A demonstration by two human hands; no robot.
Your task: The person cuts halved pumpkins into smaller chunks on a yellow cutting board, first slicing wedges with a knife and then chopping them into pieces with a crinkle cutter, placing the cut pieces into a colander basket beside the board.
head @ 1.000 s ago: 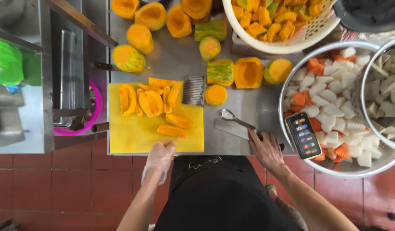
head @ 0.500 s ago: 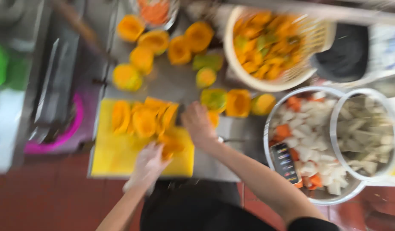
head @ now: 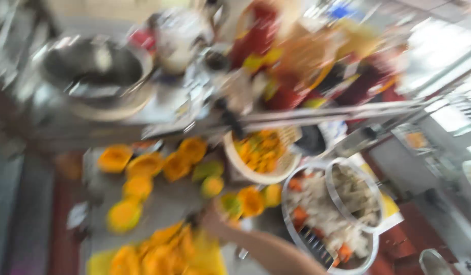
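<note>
Pumpkin pieces (head: 159,252): orange chunks are piling up on the yellow cutting board (head: 100,262) at the bottom left of the frame, all pretty smeared by blur.
Halved pumpkins (head: 144,165): more orange and green-skinned halves are sitting loose on the steel desk (head: 164,209) in the middle left, spread out above the board.
Right hand (head: 210,216): it's reaching in from the lower middle, with the forearm coming up from the bottom edge, and it's landing right by the green-and-orange piece (head: 230,202) near the board's upper right corner. Honestly can't tell if it's grabbing anything or just open, way too blurry.
Left hand: not showing up anywhere in the frame.
White basket (head: 261,153): sitting at centre, full of cut orange and green bits.
Metal bowls (head: 330,214): two round ones are overlapping at the lower right, holding pale and orange chopped veg.
Big pot (head: 93,69): dark and round, sitting at the upper left on a higher shelf.
Upper right: just red and yellow clutter, too smeared to make out.
</note>
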